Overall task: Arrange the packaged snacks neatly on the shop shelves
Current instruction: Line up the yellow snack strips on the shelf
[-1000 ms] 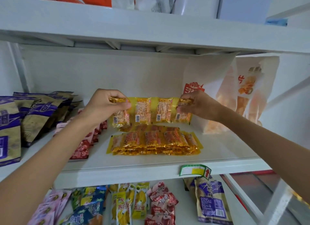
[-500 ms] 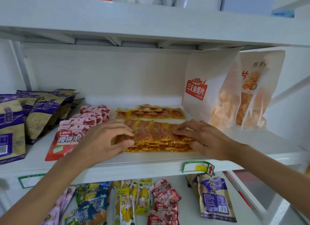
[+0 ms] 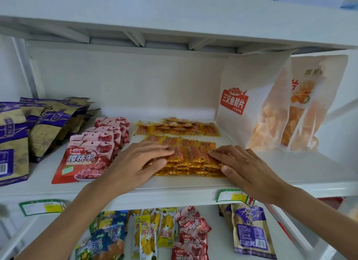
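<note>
Near the front edge of the middle shelf (image 3: 193, 192) I have both hands flat on the front stack of orange snack strips (image 3: 190, 159). Left hand (image 3: 133, 166) and right hand (image 3: 246, 166) press with straight, spread fingers, thumbs against the stack's near side (nothing pinched). Step in hand, I judge: squaring this stack. Next calls for lining it up with the rear stack (image 3: 177, 129) just behind, beside the cherry packets (image 3: 85, 157).

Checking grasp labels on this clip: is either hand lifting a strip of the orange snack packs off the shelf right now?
No. The left hand and right hand both lie flat on the front stack of orange snack packs, which rests on the shelf.
</note>
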Motion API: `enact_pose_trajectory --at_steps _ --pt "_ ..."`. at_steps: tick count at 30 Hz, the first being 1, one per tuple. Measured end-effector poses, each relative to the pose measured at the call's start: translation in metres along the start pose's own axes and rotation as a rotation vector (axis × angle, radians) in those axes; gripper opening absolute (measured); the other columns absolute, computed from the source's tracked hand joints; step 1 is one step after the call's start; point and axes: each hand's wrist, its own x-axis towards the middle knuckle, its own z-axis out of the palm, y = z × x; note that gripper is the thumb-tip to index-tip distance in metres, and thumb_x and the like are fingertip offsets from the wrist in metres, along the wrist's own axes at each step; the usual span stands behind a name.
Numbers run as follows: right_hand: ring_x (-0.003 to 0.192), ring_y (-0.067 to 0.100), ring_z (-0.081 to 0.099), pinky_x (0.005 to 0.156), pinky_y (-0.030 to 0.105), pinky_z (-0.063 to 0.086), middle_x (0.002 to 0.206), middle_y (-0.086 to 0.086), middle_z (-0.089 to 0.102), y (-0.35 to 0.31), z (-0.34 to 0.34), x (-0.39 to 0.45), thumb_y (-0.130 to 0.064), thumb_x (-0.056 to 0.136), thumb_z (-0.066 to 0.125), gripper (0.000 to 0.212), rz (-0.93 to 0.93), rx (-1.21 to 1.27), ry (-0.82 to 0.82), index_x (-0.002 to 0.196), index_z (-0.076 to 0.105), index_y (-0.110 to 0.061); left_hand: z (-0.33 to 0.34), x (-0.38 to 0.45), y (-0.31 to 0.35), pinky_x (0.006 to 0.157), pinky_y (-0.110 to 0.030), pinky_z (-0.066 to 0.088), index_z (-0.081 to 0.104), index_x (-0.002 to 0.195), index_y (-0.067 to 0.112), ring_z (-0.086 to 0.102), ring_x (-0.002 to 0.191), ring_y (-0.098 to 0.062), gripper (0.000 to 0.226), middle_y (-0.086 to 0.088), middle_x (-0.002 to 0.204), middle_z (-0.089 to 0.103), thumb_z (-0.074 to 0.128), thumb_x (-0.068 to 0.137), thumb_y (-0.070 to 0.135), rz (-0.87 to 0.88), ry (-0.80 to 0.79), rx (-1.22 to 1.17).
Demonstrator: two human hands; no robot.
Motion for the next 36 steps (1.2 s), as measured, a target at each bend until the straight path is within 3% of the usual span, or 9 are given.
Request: enact_pose_trajectory --at_steps 3,6,11,13,18,21,24,29,36 --pt "0.132 0.004 0.041 0.11 0.032 0.037 0.147 -0.016 0.042 -0.001 -0.001 -0.001 -0.063 0.108 0.007 0.062 -0.008 -0.08 -0.051 0.163 0.028 -0.041 0.004 0.0 -0.004 0.114 -0.031 0.038 0.052 0.145 0.053 0.04 0.14 0.013 0.047 0.032 0.147 0.053 0.033 0.105 0.069 -0.004 -0.024 -0.04" --pt "0.123 0.0 0.048 0.11 0.022 0.027 0.129 -0.018 0.054 0.002 -0.015 0.011 -0.068 0.104 0.0 0.073 0.04 0.07 -0.088 0.147 0.053 -0.045 0.007 0.0 -0.007 0.113 -0.033 0.044 0.054 0.144 0.052 0.043 0.139 0.011 0.047 0.032 0.145 0.054 0.036 0.104 0.07 -0.008 -0.018 -0.061" --pt "0.095 0.02 0.07 0.092 0.041 0.053 0.101 0.002 0.075 0.021 -0.026 0.096 -0.052 0.11 0.032 0.053 0.283 0.35 0.059 0.107 0.076 -0.024 0.007 0.005 -0.003 0.112 -0.041 0.048 0.064 0.138 0.045 0.05 0.133 0.01 0.043 0.03 0.139 0.061 0.048 0.103 0.065 -0.005 0.059 -0.138" --pt "0.11 0.026 0.068 0.099 0.04 0.052 0.116 0.006 0.074 0.031 -0.02 0.132 -0.053 0.106 0.046 0.043 0.299 0.257 -0.086 0.118 0.072 -0.021 0.003 0.004 0.001 0.115 -0.044 0.045 0.059 0.141 0.049 0.048 0.137 0.009 0.047 0.028 0.143 0.058 0.048 0.1 0.069 -0.056 0.094 -0.2" --pt "0.137 0.029 0.052 0.114 0.043 0.043 0.154 0.007 0.051 0.039 0.008 0.182 -0.064 0.096 0.06 0.084 0.259 -0.099 -0.626 0.161 0.035 -0.016 -0.002 -0.009 -0.001 0.118 -0.05 0.04 0.043 0.148 0.059 0.04 0.144 0.004 0.057 0.031 0.151 0.048 0.043 0.095 0.08 -0.205 0.142 -0.292" --pt "0.136 0.029 0.051 0.113 0.044 0.044 0.147 0.001 0.051 0.039 0.013 0.195 -0.055 0.096 0.066 0.07 0.251 -0.075 -0.616 0.15 0.051 -0.014 -0.005 -0.008 0.0 0.119 -0.05 0.037 0.039 0.151 0.051 0.041 0.141 0.007 0.062 0.036 0.145 0.05 0.042 0.095 0.077 -0.272 0.224 -0.342" --pt "0.092 0.022 0.062 0.076 0.03 0.05 0.1 -0.002 0.063 0.041 0.012 0.199 -0.038 0.094 0.076 0.029 0.236 0.092 -0.563 0.104 0.071 -0.012 -0.009 -0.008 0.002 0.117 -0.051 0.04 0.038 0.151 0.044 0.045 0.137 0.008 0.064 0.035 0.142 0.053 0.045 0.094 0.075 -0.339 0.308 -0.412" --pt "0.105 0.027 0.061 0.089 0.04 0.05 0.112 0.007 0.065 0.031 -0.02 0.198 -0.025 0.094 0.077 0.03 0.135 0.175 -0.34 0.114 0.066 -0.007 -0.022 0.0 0.007 0.115 -0.046 0.045 0.047 0.146 0.039 0.048 0.134 0.003 0.062 0.031 0.141 0.052 0.057 0.089 0.062 -0.402 0.298 -0.375" --pt "0.067 0.013 0.054 0.066 0.037 0.046 0.074 -0.004 0.056 0.009 -0.069 0.195 -0.023 0.095 0.075 0.032 -0.039 0.091 -0.069 0.083 0.047 -0.032 -0.044 0.091 -0.024 0.12 -0.046 0.036 0.023 0.16 0.043 0.034 0.151 -0.02 0.105 0.005 0.165 0.036 0.084 0.077 0.059 -0.337 0.068 -0.092"
